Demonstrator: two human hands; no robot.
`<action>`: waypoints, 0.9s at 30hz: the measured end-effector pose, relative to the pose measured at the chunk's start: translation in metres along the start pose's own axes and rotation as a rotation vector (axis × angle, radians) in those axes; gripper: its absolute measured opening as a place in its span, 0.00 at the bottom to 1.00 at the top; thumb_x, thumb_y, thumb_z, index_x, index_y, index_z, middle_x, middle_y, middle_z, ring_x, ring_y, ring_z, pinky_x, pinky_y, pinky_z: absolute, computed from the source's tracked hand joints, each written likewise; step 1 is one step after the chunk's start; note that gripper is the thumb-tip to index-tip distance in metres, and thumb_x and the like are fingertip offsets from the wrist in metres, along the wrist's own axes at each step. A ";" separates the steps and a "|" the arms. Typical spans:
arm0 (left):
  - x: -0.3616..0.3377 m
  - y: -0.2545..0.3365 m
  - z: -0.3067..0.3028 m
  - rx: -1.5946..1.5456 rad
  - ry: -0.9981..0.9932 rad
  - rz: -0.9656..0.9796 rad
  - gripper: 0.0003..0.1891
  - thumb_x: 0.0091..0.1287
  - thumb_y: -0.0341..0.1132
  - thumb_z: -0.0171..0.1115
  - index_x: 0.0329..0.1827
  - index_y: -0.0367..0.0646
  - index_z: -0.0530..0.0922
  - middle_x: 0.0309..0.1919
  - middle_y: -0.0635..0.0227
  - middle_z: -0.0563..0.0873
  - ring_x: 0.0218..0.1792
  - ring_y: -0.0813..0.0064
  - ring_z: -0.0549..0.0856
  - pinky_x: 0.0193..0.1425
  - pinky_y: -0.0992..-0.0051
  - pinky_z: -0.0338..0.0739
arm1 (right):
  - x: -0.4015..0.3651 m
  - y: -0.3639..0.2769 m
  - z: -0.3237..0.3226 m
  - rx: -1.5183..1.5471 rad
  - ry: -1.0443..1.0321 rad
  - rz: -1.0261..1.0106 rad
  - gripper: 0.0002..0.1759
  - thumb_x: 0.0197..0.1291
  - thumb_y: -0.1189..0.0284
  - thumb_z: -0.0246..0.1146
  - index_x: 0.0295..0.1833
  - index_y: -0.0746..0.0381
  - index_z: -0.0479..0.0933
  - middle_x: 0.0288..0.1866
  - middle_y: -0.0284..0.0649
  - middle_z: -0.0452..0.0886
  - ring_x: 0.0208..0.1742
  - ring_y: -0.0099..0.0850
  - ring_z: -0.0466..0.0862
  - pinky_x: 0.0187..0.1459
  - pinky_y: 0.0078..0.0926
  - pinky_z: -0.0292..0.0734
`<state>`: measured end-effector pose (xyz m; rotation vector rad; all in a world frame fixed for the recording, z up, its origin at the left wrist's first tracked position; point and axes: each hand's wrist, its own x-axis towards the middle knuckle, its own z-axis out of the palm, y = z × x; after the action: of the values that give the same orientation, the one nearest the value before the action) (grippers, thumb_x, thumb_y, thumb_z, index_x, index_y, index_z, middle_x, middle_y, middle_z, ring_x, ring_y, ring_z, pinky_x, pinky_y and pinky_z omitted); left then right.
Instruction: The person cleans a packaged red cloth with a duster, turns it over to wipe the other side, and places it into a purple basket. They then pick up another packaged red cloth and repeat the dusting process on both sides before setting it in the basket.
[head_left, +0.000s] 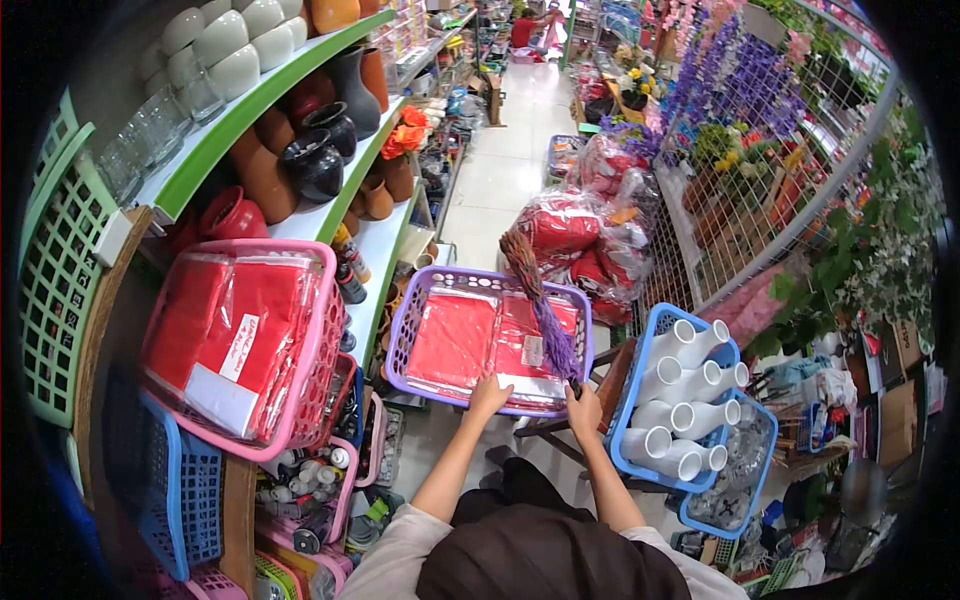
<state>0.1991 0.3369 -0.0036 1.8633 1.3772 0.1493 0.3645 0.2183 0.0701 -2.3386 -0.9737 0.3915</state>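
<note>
A purple basket (400,345) in front of me holds flat red packets (450,338) in clear plastic. My left hand (490,394) is at its near edge, fingers over the rim and a packet. At the near right corner my right hand (583,408) is closed around the lower end of a dried bunch (548,315), purple below and brown at the top. The bunch leans across the right side of the basket, over the packets.
Left, a pink basket (325,330) holds more red packets beside shelves (290,65) of pots and glasses. Right, a blue basket (625,400) holds white vases. Plastic-wrapped red bundles (560,225) stand by a wire rack (730,250). A person in red (523,32) is far down the aisle.
</note>
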 end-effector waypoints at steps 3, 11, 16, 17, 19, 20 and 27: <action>-0.010 0.004 0.011 0.137 0.146 0.026 0.36 0.53 0.49 0.62 0.56 0.27 0.65 0.58 0.39 0.67 0.60 0.52 0.68 0.58 0.57 0.67 | -0.010 0.027 0.012 0.035 0.052 -0.014 0.22 0.56 0.55 0.56 0.42 0.64 0.75 0.34 0.54 0.79 0.38 0.51 0.79 0.40 0.44 0.71; -0.015 0.012 0.012 0.299 0.467 -0.022 0.33 0.44 0.54 0.68 0.44 0.33 0.74 0.45 0.54 0.75 0.49 0.56 0.72 0.54 0.59 0.65 | -0.012 0.036 0.014 0.076 0.050 -0.050 0.21 0.54 0.57 0.57 0.42 0.64 0.75 0.31 0.55 0.78 0.37 0.52 0.78 0.38 0.45 0.70; -0.017 0.023 -0.001 0.306 0.260 -0.159 0.33 0.42 0.56 0.69 0.43 0.38 0.76 0.45 0.55 0.77 0.51 0.57 0.73 0.53 0.56 0.66 | -0.013 0.044 0.014 0.108 0.039 -0.097 0.19 0.54 0.58 0.59 0.40 0.64 0.73 0.30 0.55 0.78 0.36 0.53 0.77 0.36 0.45 0.69; -0.018 0.024 -0.004 0.318 0.220 -0.148 0.30 0.42 0.54 0.69 0.44 0.41 0.77 0.45 0.57 0.78 0.51 0.58 0.74 0.53 0.56 0.66 | -0.011 0.046 0.015 0.120 0.032 -0.105 0.19 0.53 0.58 0.59 0.40 0.64 0.73 0.30 0.55 0.77 0.36 0.53 0.77 0.36 0.45 0.69; -0.022 0.028 -0.009 0.269 0.226 -0.077 0.26 0.44 0.50 0.68 0.43 0.44 0.77 0.43 0.59 0.80 0.49 0.59 0.75 0.52 0.58 0.68 | -0.009 0.048 0.018 0.131 0.039 -0.126 0.19 0.54 0.58 0.59 0.40 0.64 0.73 0.30 0.55 0.77 0.36 0.53 0.77 0.36 0.44 0.69; -0.023 0.026 -0.008 0.225 0.220 0.002 0.21 0.45 0.46 0.67 0.42 0.46 0.77 0.41 0.61 0.81 0.48 0.59 0.77 0.50 0.60 0.70 | -0.008 0.049 0.019 0.140 0.049 -0.134 0.19 0.54 0.58 0.59 0.40 0.63 0.74 0.30 0.55 0.77 0.36 0.53 0.77 0.36 0.43 0.69; -0.043 0.019 -0.006 -0.133 0.418 0.179 0.13 0.50 0.32 0.58 0.41 0.45 0.74 0.36 0.57 0.81 0.36 0.52 0.80 0.41 0.60 0.73 | -0.006 0.047 0.008 0.196 -0.054 -0.129 0.20 0.53 0.57 0.59 0.41 0.63 0.75 0.32 0.51 0.79 0.36 0.48 0.79 0.37 0.40 0.71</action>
<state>0.1934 0.3022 0.0278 1.9076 1.4266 0.7394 0.3828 0.1906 0.0351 -2.0872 -1.0559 0.4780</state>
